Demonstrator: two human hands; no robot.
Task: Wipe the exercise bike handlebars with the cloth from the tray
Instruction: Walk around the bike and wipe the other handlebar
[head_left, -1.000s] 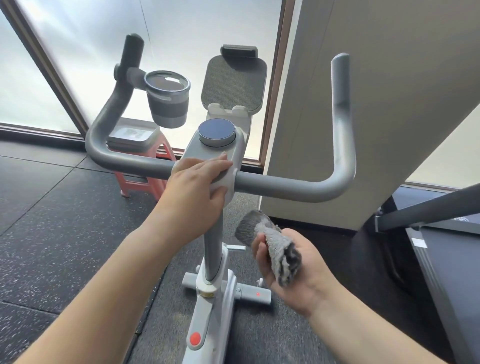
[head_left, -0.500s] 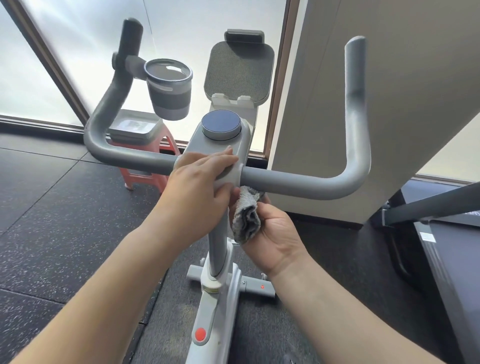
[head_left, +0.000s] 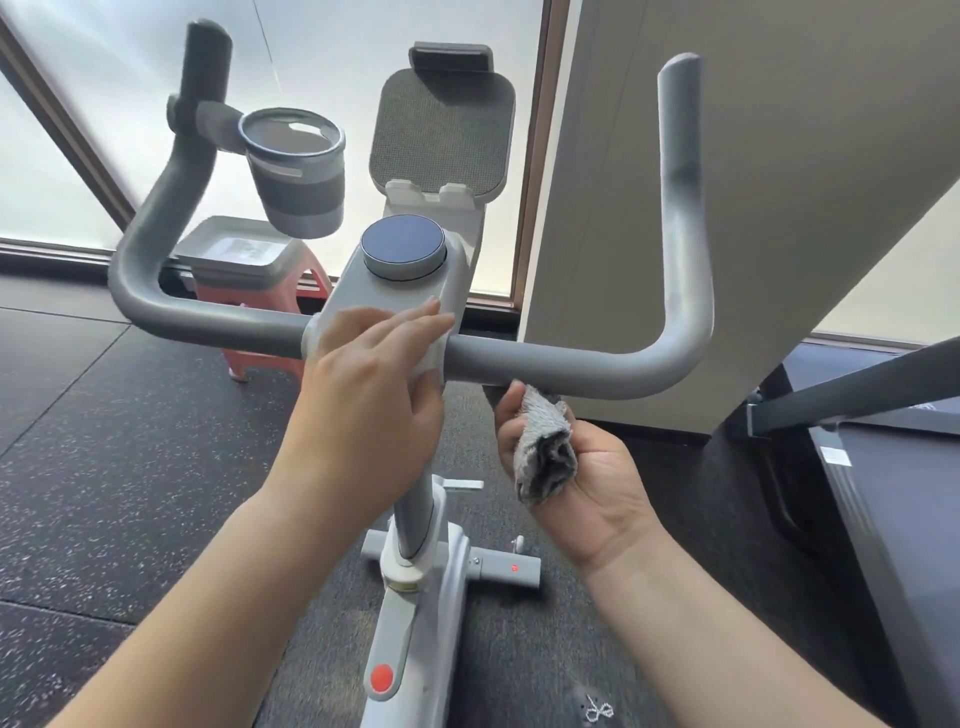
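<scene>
The grey U-shaped handlebars (head_left: 582, 366) of the exercise bike cross the middle of the head view, with upright ends at left and right. My left hand (head_left: 371, 384) rests with straight fingers on the white centre clamp (head_left: 395, 296) below the round dial. My right hand (head_left: 582, 478) is palm up just under the right half of the bar and grips a rolled grey cloth (head_left: 545, 447). The cloth's upper end touches the underside of the bar. The grey tray (head_left: 234, 252) sits on a pink stool behind the left bar.
A cup holder (head_left: 296, 166) hangs off the left upright and a tablet rest (head_left: 441, 135) stands behind the dial. A beige wall panel (head_left: 779, 182) is close behind the right upright. A treadmill (head_left: 883, 467) stands at right. The bike stem (head_left: 415, 509) and base are below.
My right hand with the cloth rose from low in front of the stem, then slid right under the right half of the bar. My left hand stayed on the clamp.
</scene>
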